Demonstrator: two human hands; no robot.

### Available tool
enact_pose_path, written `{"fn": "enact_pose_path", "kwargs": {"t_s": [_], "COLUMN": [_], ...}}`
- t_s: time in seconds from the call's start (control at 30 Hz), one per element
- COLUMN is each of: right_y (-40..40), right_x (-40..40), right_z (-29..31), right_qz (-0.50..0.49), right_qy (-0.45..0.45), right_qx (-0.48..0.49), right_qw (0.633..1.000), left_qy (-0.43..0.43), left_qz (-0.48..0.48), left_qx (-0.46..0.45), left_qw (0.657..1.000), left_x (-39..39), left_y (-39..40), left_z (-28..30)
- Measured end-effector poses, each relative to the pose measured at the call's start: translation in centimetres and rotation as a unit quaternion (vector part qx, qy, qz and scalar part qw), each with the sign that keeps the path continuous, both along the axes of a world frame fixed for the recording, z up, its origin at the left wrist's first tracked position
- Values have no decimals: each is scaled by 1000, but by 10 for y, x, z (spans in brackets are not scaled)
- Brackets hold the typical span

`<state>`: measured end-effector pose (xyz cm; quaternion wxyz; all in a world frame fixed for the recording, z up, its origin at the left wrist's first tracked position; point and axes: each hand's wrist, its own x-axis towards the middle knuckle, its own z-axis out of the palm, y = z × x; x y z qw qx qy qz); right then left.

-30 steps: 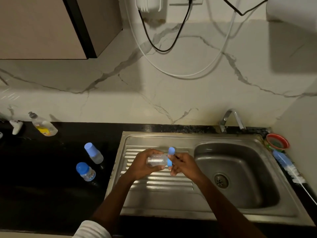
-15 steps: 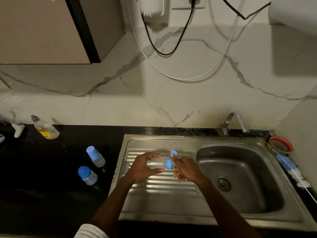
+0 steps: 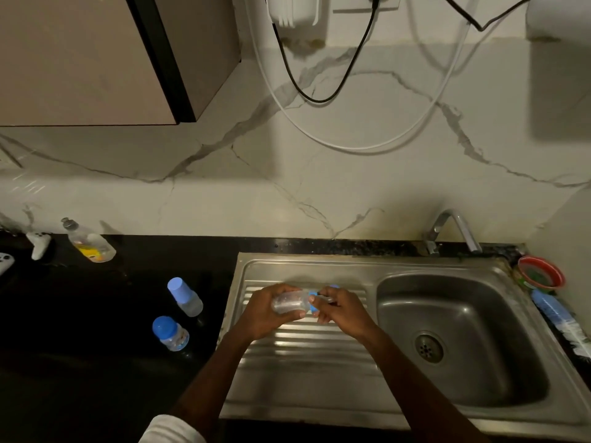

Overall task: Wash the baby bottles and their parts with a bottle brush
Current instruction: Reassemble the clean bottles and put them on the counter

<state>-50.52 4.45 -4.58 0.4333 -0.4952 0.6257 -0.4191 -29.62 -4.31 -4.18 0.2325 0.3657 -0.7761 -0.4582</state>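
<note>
A black countertop (image 3: 96, 314) runs across the lower left of the frame, meeting a steel sink (image 3: 463, 407) with a ribbed drainboard at lower centre and a basin at lower right; behind it rises a white marble-veined wall with a tap (image 3: 454, 228) at right and a wall cupboard (image 3: 96, 59) in the upper left. Over the drainboard the left hand (image 3: 265, 314) wraps its fingers round a clear baby bottle (image 3: 289, 303) lying sideways, while the right hand (image 3: 342, 310) pinches the blue collar (image 3: 312, 302) at the bottle's mouth — a second ago a blue cap stood up plainly above the right hand's fingers, and now only a sliver of blue shows behind its knuckles (what it is I cannot tell). On the counter left of the sink stand two more bottles, a tall capped bottle (image 3: 185, 297) and, just below it in the frame, a short capped bottle (image 3: 169, 334). A bottle brush (image 3: 559, 318) lies along the sink's right edge — well apart from the hands — below a red bowl (image 3: 540, 271). A dish-soap bottle (image 3: 89, 243) sits against the wall at far left.
</note>
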Motion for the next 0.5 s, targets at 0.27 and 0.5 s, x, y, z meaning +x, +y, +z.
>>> {"fn": "enact_pose_path", "kwargs": {"t_s": [0.27, 0.5], "right_y": [-20, -54], "right_x": [2, -35], "right_z": [-14, -20], "right_qz": [-23, -23], "right_qy": [-92, 415], "right_qx": [140, 168], "right_qw": [986, 894], "left_qy": [3, -220], "left_qz": [-11, 39], "left_qx": [-68, -113], "left_qw": [998, 968], "left_x": [2, 18], "left_y": [-15, -36], "left_z": [-11, -19]}}
